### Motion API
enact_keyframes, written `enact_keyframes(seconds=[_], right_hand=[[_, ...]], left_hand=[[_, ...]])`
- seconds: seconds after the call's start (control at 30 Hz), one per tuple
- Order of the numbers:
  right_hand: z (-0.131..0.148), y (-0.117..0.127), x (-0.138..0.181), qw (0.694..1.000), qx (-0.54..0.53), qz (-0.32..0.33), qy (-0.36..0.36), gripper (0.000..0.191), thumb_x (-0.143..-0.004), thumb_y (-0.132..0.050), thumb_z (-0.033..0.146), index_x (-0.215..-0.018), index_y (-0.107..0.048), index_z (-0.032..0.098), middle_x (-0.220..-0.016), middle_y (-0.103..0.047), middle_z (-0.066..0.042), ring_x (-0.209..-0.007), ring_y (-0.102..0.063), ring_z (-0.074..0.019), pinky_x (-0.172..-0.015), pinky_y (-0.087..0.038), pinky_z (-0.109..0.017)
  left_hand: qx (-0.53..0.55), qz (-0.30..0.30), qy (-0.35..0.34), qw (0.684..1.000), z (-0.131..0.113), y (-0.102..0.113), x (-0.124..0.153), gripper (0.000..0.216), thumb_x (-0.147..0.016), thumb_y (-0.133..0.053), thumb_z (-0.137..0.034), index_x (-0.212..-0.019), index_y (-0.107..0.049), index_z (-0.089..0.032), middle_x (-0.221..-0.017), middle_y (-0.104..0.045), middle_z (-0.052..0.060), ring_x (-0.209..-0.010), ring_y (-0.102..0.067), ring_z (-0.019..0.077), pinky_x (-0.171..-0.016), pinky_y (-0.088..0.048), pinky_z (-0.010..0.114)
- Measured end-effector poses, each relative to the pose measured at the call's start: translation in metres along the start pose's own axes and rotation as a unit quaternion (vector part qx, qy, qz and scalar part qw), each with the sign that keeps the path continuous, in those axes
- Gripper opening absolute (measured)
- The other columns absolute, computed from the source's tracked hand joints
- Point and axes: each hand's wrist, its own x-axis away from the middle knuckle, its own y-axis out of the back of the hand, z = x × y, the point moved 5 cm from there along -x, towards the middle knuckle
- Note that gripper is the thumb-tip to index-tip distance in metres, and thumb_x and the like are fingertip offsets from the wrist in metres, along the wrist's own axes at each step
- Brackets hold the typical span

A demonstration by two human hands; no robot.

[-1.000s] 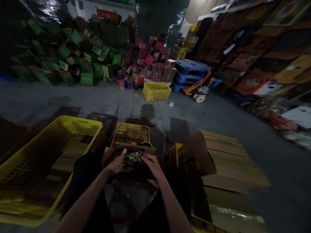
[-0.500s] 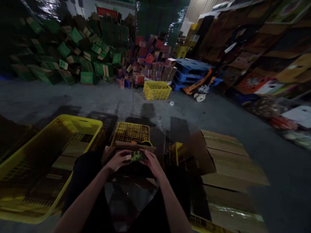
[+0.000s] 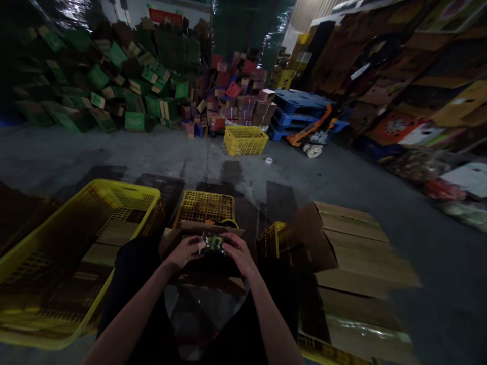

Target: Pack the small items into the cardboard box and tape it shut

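Note:
A small green item in shiny clear plastic (image 3: 213, 243) is held up between both hands; its exact kind is too dark to make out. My left hand (image 3: 188, 250) grips its left end with closed fingers. On the right end, the fingers of my right hand (image 3: 236, 249) are closed too. Directly beneath the hands stands an open cardboard box (image 3: 213, 284) between my knees, its flaps folded outward and its inside in deep shadow. Behind its far flap, an orange and yellow-rimmed object (image 3: 228, 223) lies partly hidden.
At the left stands a large yellow crate (image 3: 125, 188) with cardboard boxes inside. An upturned yellow crate (image 3: 207, 205) sits ahead. To the right are stacked flat cartons (image 3: 361, 248) on a crate. Farther off are a yellow crate (image 3: 246, 142), blue pallets (image 3: 300, 104) and a pallet jack (image 3: 314, 132).
The wrapped green item has turned slightly in my hands, and more shiny plastic shows at its left end. Both hands stay over the box in nearly the same place.

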Motion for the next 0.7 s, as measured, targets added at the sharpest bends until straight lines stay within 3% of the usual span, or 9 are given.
enact_keyframes(seconds=[0.17,0.27,0.33,0.5,0.7], right_hand=[[0.001,-0.003,0.003,0.998,-0.06,-0.002,-0.026,0.05,-0.078,-0.076,0.042,-0.126,-0.068,0.03,-0.124,-0.07,-0.003,-0.108,-0.066,-0.0242,-0.089,-0.053,-0.035],[-0.001,-0.002,0.003,0.997,-0.062,-0.013,-0.039,0.061,-0.076,-0.078,0.044,-0.134,-0.062,0.031,-0.125,-0.069,-0.003,-0.109,-0.066,-0.0247,-0.09,-0.054,-0.036],[-0.003,-0.001,0.001,0.998,-0.044,-0.023,-0.047,0.057,-0.075,-0.079,0.047,-0.128,-0.066,0.029,-0.12,-0.071,-0.004,-0.106,-0.066,-0.0252,-0.087,-0.055,-0.036],[-0.003,0.009,-0.002,0.996,0.048,-0.077,-0.019,0.034,-0.069,-0.081,0.048,-0.092,-0.073,0.023,-0.09,-0.072,-0.001,-0.087,-0.065,-0.0224,-0.079,-0.052,-0.033],[0.002,0.01,-0.003,0.992,0.092,-0.082,0.02,0.026,-0.071,-0.078,0.045,-0.081,-0.071,0.022,-0.075,-0.067,0.002,-0.072,-0.06,-0.018,-0.07,-0.046,-0.029]], left_hand=[[-0.003,-0.002,-0.019,1.0,-0.009,-0.003,0.005,0.044,-0.059,-0.094,-0.036,-0.093,-0.074,-0.016,-0.099,-0.073,0.008,-0.092,-0.069,0.0238,-0.085,-0.055,0.037],[-0.005,-0.002,-0.031,0.999,-0.014,-0.005,0.006,0.042,-0.06,-0.093,-0.035,-0.091,-0.073,-0.016,-0.096,-0.072,0.007,-0.089,-0.069,0.0218,-0.085,-0.055,0.036],[-0.006,-0.003,-0.042,0.999,-0.017,-0.007,0.007,0.041,-0.061,-0.092,-0.035,-0.091,-0.072,-0.016,-0.095,-0.072,0.006,-0.089,-0.068,0.021,-0.085,-0.054,0.035],[-0.025,-0.022,-0.081,0.996,-0.024,-0.009,0.01,0.036,-0.06,-0.092,-0.032,-0.081,-0.068,-0.017,-0.081,-0.066,0.0,-0.082,-0.064,0.0168,-0.08,-0.053,0.029],[0.009,-0.02,-0.063,0.998,-0.02,-0.008,0.007,0.04,-0.062,-0.091,-0.037,-0.089,-0.067,-0.019,-0.091,-0.066,0.002,-0.086,-0.064,0.0172,-0.08,-0.054,0.03]])
